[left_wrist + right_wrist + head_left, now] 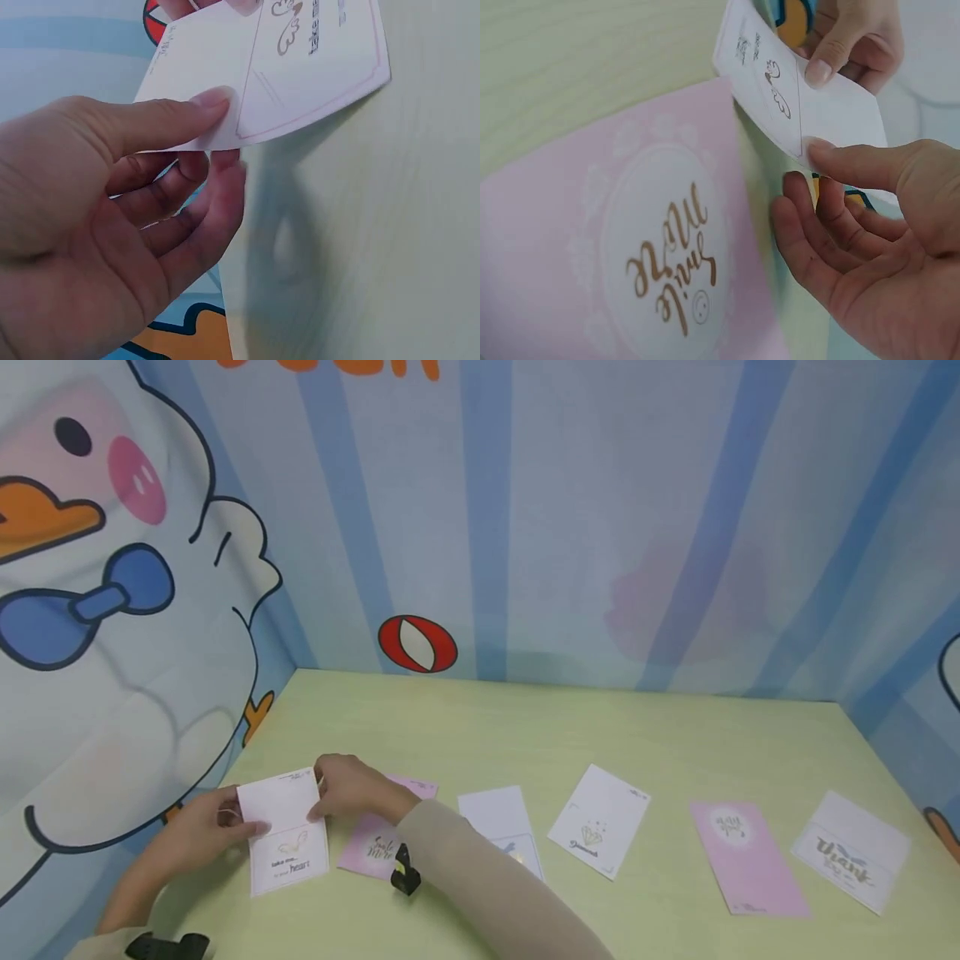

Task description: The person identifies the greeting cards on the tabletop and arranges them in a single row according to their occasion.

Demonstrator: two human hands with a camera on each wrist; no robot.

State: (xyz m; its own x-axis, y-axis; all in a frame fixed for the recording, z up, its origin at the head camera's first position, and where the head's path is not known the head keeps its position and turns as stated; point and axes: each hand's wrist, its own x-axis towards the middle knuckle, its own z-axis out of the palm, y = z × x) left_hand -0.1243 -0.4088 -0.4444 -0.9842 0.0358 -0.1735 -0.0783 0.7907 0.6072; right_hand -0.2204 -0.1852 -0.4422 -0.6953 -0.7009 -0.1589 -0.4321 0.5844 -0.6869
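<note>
A white greeting card with gold wings and the words "take me... heart" is held between both hands near the table's left end. My left hand pinches its left edge, thumb on the printed face and fingers behind. On the opposite edge, my right hand pinches the card the same way, as the right wrist view shows with the thumb on top. A crease line crosses the card between the thumbs. Beside it lies a pink "Smile More" card, partly covered by the right forearm in the head view.
Further right on the pale green table lie a white card partly behind the right sleeve, a white diamond card, a pink card and a white "thank you" card. A printed cartoon backdrop rises behind the table.
</note>
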